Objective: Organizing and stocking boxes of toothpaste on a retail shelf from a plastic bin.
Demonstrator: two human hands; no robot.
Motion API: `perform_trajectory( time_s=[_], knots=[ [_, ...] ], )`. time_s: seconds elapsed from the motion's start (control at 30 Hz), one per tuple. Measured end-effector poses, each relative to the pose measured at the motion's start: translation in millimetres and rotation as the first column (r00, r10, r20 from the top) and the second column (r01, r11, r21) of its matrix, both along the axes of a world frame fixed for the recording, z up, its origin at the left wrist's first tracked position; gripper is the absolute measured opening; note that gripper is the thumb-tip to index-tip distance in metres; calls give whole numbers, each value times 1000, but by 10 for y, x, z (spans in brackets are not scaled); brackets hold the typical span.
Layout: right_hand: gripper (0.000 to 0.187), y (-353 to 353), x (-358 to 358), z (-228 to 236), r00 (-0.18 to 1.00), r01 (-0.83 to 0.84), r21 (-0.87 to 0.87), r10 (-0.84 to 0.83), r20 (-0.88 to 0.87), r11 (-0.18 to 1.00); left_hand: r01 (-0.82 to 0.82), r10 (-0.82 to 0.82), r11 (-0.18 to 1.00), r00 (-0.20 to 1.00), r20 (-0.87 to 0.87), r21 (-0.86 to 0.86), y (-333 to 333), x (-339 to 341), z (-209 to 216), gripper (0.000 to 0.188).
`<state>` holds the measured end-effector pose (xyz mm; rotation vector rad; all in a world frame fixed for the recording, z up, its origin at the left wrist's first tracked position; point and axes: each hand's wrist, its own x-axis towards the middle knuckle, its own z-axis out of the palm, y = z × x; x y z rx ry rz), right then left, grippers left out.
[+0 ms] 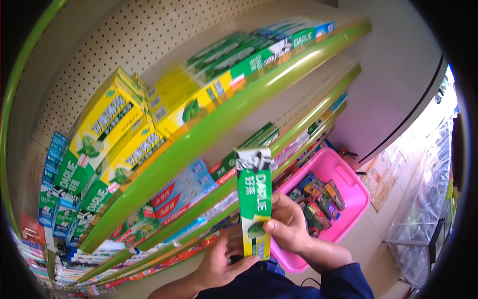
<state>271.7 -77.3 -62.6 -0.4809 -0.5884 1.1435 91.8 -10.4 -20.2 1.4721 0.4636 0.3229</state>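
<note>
A long green, white and yellow toothpaste box (pixel 255 199) stands upright between my two hands, in front of the shelves. My left hand (pixel 224 256) grips its lower end, thumb across the yellow bottom edge. On the box's right side, my right hand (pixel 289 224) holds it with the thumb on the front and the fingers curled behind. Matching yellow and green boxes (pixel 119 132) are stacked on the top shelf at the left. Further right on that shelf lie green boxes (pixel 234 55) in rows.
Green-edged shelves (pixel 219 119) rise in tiers before me, a perforated back panel (pixel 99 55) behind the top one. Red and blue boxes (pixel 181 189) fill a lower shelf. A pink tub (pixel 356 187) with several small boxes stands on the floor at right, near a plastic-covered rack (pixel 418 214).
</note>
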Motion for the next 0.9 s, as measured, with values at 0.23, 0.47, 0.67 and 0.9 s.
perform_trajectory(
  time_s=[0.23, 0.47, 0.67, 0.9],
  knots=[
    [36, -147, 9, -98, 993, 29, -50, -23, 113, 998, 39, -21, 995, 981, -195, 88, 65, -187, -71, 54],
    [48, -68, 126, -253, 965, -71, 64, 53, 258, 995, -129, 135, 984, 990, -44, 121, 39, -204, -259, 57],
    [42, -117, 277, -86, 910, -30, -34, 42, 412, 999, -259, 139, 643, 965, 223, 721, 284, -101, -40, 59],
    [38, -85, 242, -68, 750, -52, 4, 37, 660, 999, -226, 105, 543, 974, 202, 809, 197, -122, 43, 63]
  ],
)
